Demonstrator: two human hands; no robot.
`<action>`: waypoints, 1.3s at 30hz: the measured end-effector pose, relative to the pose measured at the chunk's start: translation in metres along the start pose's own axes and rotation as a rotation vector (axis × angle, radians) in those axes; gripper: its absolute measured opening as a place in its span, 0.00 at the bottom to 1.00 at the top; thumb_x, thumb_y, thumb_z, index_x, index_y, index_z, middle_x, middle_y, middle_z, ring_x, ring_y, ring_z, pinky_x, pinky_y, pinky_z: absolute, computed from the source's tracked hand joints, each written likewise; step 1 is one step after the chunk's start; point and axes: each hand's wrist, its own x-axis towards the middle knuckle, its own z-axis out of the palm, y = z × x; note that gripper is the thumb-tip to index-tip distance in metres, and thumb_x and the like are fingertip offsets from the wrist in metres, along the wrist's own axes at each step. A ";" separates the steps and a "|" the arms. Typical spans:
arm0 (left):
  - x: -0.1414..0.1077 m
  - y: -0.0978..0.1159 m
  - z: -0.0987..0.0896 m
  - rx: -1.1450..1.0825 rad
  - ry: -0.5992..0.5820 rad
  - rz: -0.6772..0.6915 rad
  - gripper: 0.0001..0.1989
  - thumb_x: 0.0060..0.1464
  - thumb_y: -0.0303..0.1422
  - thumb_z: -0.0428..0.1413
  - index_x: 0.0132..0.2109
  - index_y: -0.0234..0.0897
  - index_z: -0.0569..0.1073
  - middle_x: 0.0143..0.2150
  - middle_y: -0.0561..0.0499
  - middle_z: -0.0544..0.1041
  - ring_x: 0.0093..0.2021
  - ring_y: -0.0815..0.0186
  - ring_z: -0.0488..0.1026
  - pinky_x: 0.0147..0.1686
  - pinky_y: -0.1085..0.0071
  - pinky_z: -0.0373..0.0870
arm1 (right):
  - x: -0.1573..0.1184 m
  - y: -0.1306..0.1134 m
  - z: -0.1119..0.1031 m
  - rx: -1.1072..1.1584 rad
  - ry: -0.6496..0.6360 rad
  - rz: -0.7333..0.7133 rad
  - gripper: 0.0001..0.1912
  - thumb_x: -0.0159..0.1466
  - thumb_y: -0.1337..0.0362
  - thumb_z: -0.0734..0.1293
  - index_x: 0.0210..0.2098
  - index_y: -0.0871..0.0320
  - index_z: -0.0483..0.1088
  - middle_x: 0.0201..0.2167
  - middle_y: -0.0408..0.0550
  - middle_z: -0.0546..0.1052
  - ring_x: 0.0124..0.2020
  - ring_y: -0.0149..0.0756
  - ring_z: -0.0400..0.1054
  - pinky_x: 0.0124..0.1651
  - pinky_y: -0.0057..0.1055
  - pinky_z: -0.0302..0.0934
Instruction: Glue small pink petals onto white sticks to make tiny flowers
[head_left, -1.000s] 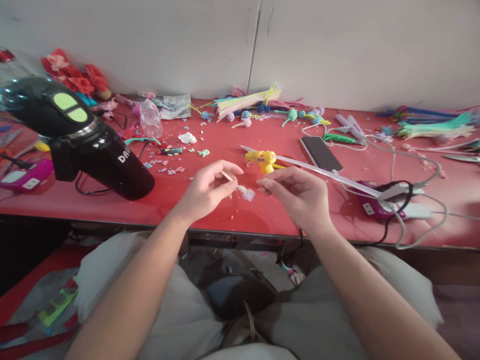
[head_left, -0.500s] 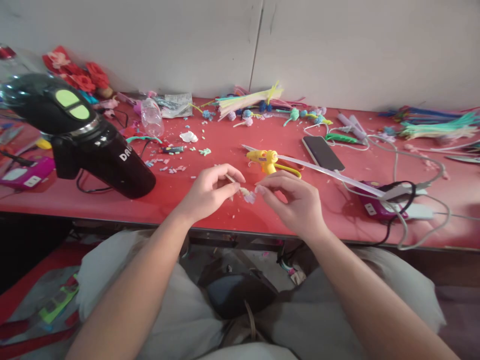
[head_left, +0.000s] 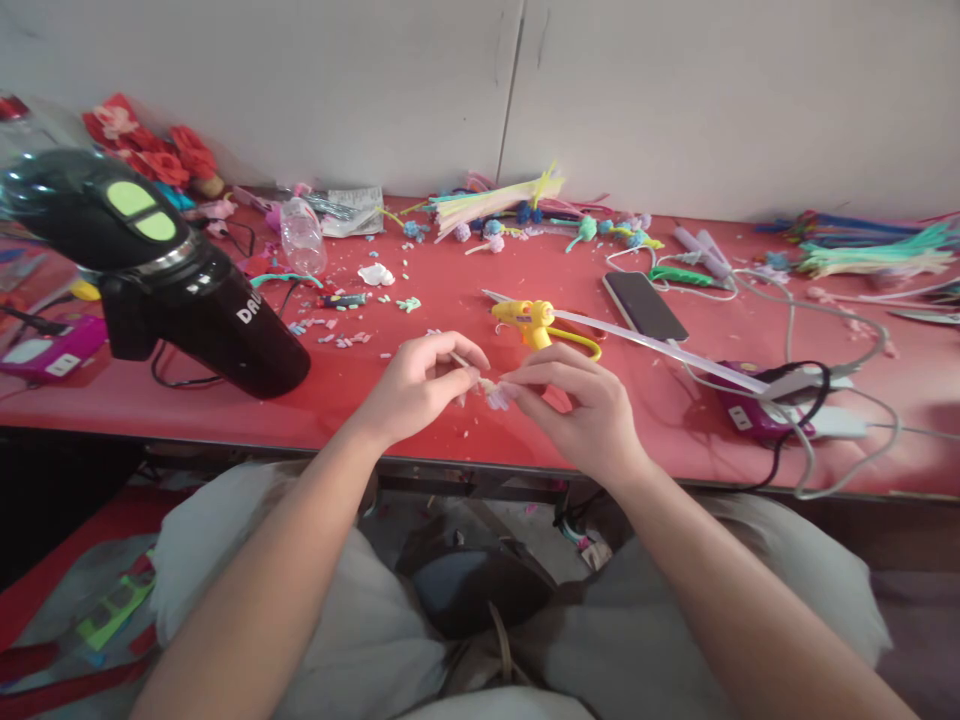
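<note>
Flower piece (head_left: 496,394) | partly hidden, blurry | left hand (head_left: 426,385) pinches its stem, palm inward | right hand (head_left: 574,405) bent near it, grip unclear

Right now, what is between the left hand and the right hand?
In the head view, a small cream and lilac piece spans the short stretch between the left hand and right hand. Its finer shape is too small to tell.

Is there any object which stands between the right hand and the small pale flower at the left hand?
Nothing visible stands between the right hand and the small pale flower: the fingers are right at its edge. The yellow glue gun lies beyond, not between.
</note>
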 end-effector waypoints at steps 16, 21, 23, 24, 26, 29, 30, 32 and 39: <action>0.002 0.000 -0.004 -0.001 0.089 0.051 0.04 0.57 0.31 0.61 0.39 0.36 0.77 0.35 0.49 0.80 0.30 0.68 0.75 0.32 0.70 0.74 | -0.002 0.004 -0.002 -0.002 -0.058 -0.010 0.08 0.70 0.67 0.67 0.39 0.52 0.79 0.38 0.48 0.80 0.38 0.37 0.75 0.42 0.37 0.71; 0.000 0.001 -0.003 0.045 0.129 0.105 0.02 0.58 0.30 0.60 0.39 0.36 0.77 0.34 0.50 0.79 0.31 0.68 0.76 0.32 0.71 0.73 | -0.004 0.002 0.000 0.016 0.001 0.095 0.06 0.70 0.65 0.67 0.38 0.53 0.77 0.36 0.48 0.79 0.37 0.37 0.73 0.40 0.36 0.70; -0.001 0.001 -0.003 0.062 0.135 0.137 0.02 0.59 0.30 0.60 0.38 0.37 0.76 0.34 0.50 0.79 0.31 0.68 0.76 0.33 0.71 0.73 | -0.006 0.003 0.003 0.091 0.033 0.238 0.06 0.69 0.62 0.67 0.37 0.55 0.76 0.35 0.48 0.80 0.35 0.37 0.74 0.39 0.36 0.71; -0.002 0.001 -0.002 0.071 0.135 0.152 0.02 0.59 0.30 0.60 0.39 0.37 0.76 0.34 0.50 0.79 0.31 0.68 0.76 0.32 0.71 0.73 | -0.006 0.003 0.005 0.155 0.045 0.325 0.07 0.69 0.59 0.68 0.38 0.55 0.76 0.35 0.48 0.80 0.35 0.36 0.74 0.39 0.36 0.72; -0.002 -0.001 -0.001 0.090 0.131 0.174 0.03 0.60 0.31 0.60 0.39 0.37 0.76 0.34 0.50 0.80 0.31 0.68 0.76 0.31 0.71 0.72 | -0.007 0.005 0.008 0.310 0.046 0.476 0.10 0.67 0.55 0.70 0.39 0.56 0.76 0.34 0.48 0.81 0.35 0.37 0.76 0.40 0.37 0.74; -0.002 -0.003 -0.001 0.117 0.130 0.196 0.04 0.60 0.33 0.60 0.40 0.37 0.77 0.36 0.49 0.80 0.32 0.67 0.76 0.31 0.71 0.72 | -0.006 0.004 0.011 0.482 0.020 0.585 0.14 0.62 0.53 0.75 0.37 0.57 0.76 0.33 0.49 0.82 0.36 0.38 0.78 0.42 0.37 0.76; -0.003 -0.003 0.000 0.126 0.130 0.203 0.04 0.61 0.33 0.60 0.40 0.37 0.77 0.36 0.49 0.80 0.33 0.67 0.76 0.32 0.71 0.73 | -0.005 0.003 0.011 0.507 0.017 0.604 0.15 0.61 0.52 0.76 0.37 0.57 0.75 0.34 0.49 0.82 0.36 0.38 0.78 0.42 0.37 0.76; -0.003 -0.004 0.000 0.138 0.124 0.217 0.04 0.61 0.33 0.60 0.40 0.37 0.76 0.37 0.49 0.80 0.34 0.66 0.77 0.33 0.71 0.73 | -0.003 0.001 0.011 0.520 0.019 0.630 0.16 0.59 0.52 0.77 0.35 0.57 0.75 0.33 0.50 0.83 0.35 0.38 0.78 0.42 0.37 0.76; -0.003 -0.004 0.001 0.154 0.102 0.246 0.03 0.61 0.32 0.59 0.41 0.37 0.76 0.38 0.49 0.81 0.36 0.66 0.78 0.37 0.71 0.74 | 0.000 0.000 0.008 0.457 0.029 0.604 0.14 0.58 0.55 0.77 0.33 0.57 0.73 0.29 0.47 0.81 0.32 0.35 0.77 0.38 0.34 0.73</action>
